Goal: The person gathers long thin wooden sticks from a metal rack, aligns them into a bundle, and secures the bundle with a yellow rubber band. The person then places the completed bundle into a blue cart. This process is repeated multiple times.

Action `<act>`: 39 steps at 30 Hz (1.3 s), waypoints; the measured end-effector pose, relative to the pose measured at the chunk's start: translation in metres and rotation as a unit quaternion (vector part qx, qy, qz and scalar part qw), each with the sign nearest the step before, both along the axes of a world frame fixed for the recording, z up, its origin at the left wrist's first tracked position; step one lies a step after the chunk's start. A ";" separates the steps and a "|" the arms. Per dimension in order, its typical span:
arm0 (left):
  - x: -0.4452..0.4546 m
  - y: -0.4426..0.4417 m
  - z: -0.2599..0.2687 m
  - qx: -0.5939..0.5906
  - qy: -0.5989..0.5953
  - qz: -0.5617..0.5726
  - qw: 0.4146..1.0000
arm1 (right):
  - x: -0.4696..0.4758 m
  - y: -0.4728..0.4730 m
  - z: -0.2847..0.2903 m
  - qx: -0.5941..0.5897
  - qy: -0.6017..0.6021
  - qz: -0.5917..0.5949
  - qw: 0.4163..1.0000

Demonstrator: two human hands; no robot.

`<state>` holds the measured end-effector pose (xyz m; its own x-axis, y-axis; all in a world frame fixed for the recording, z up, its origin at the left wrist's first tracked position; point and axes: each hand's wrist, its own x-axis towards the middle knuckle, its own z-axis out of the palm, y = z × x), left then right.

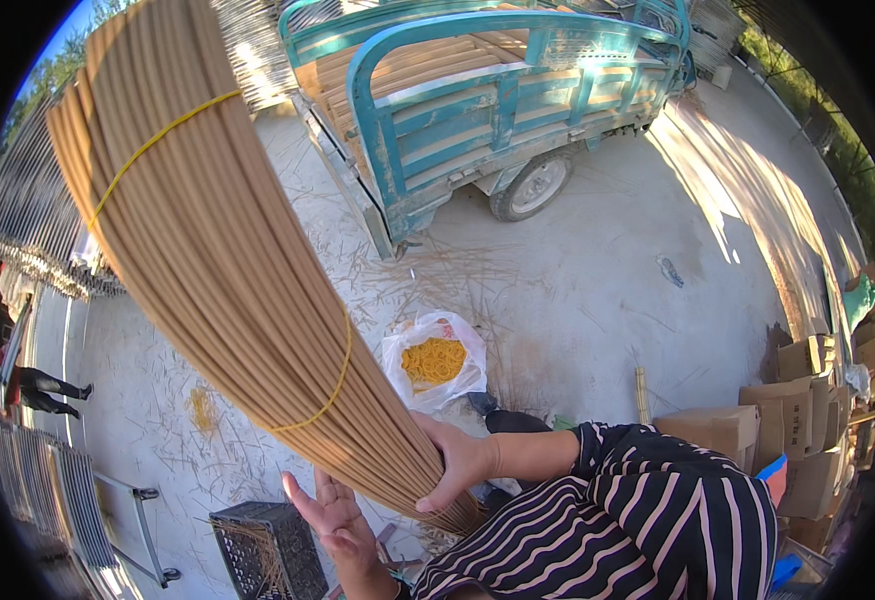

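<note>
A thick bundle of long brown sticks [235, 247], apparently incense sticks, slants from the upper left down to my body. Two yellow rubber bands [330, 394] circle it, one high up and one lower down. Near the narrower lower end, my right hand [458, 456] is wrapped on the bundle with the thumb across the sticks. My left hand [338, 517] is beside the bundle's lower edge, palm turned up and fingers spread; some fingertips are at or behind the sticks, and contact is unclear. A white plastic bag [475, 371] of loose yellow rubber bands [434, 361] stands open on the floor beyond.
A teal cargo cart [449, 127] carrying more sticks stands ahead. A black plastic crate [276, 551] holding thin sticks is below my left hand. Cardboard boxes [711, 435] pile up at right. Metal racks [40, 202] and another person [40, 390] are at left. Broken sticks litter the concrete.
</note>
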<state>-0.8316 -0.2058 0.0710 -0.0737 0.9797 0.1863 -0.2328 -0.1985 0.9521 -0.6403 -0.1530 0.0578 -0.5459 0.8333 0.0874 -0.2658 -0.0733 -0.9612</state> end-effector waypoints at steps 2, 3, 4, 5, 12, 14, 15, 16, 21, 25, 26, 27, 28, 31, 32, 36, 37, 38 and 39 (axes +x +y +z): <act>0.006 0.009 -0.040 -0.055 0.092 0.036 0.994 | 0.040 0.011 0.020 0.020 0.028 -0.081 0.996; 0.009 0.003 -0.069 -0.157 0.111 0.052 0.980 | 0.058 0.015 0.026 0.004 0.059 -0.103 0.993; 0.014 -0.003 -0.099 -0.269 0.071 0.047 0.959 | 0.080 0.017 0.031 -0.012 0.090 -0.128 0.988; 0.029 -0.001 -0.121 -0.367 -0.002 0.029 0.930 | 0.107 0.017 0.035 -0.009 0.109 -0.161 0.981; 0.186 0.101 -0.102 -0.423 -0.267 -0.224 0.836 | 0.269 0.055 0.011 0.047 0.216 -0.217 0.951; 0.229 0.144 -0.109 -0.444 -0.222 -0.250 0.831 | 0.314 0.072 0.013 0.064 0.221 -0.221 0.948; 0.250 0.165 -0.113 -0.455 -0.201 -0.261 0.827 | 0.336 0.083 0.023 0.074 0.208 -0.235 0.947; 0.281 0.185 -0.112 -0.483 -0.206 -0.253 0.812 | 0.360 0.090 0.037 0.086 0.187 -0.257 0.944; 0.421 0.267 -0.102 -0.504 -0.190 -0.365 0.759 | 0.468 0.130 0.082 0.218 0.105 -0.367 0.898; 0.494 0.309 -0.069 -0.495 -0.189 -0.432 0.730 | 0.548 0.170 0.107 0.375 0.003 -0.390 0.841; 0.512 0.318 -0.058 -0.488 -0.177 -0.453 0.725 | 0.556 0.169 0.116 0.348 0.023 -0.421 0.837; 0.528 0.327 -0.050 -0.480 -0.165 -0.475 0.718 | 0.561 0.169 0.128 0.320 0.042 -0.452 0.832; 0.544 0.337 -0.049 -0.477 -0.158 -0.481 0.719 | 0.564 0.169 0.142 0.239 0.061 -0.503 0.828; 0.589 0.369 -0.035 -0.453 -0.138 -0.511 0.717 | 0.596 0.188 0.163 0.224 -0.009 -0.599 0.769; 0.603 0.381 -0.025 -0.452 -0.134 -0.506 0.722 | 0.612 0.203 0.164 0.289 0.015 -0.599 0.746; 0.664 0.448 0.013 -0.261 0.003 -0.538 0.802 | 0.688 0.252 0.195 0.380 0.046 -0.523 0.762; 0.676 0.470 0.016 -0.155 0.064 -0.546 0.821 | 0.705 0.271 0.204 0.388 0.049 -0.542 0.744; 0.686 0.489 0.011 -0.103 0.064 -0.516 0.848 | 0.722 0.290 0.213 0.395 0.052 -0.559 0.727; 0.700 0.509 0.020 -0.040 0.055 -0.513 0.855 | 0.744 0.311 0.229 0.433 0.066 -0.527 0.728</act>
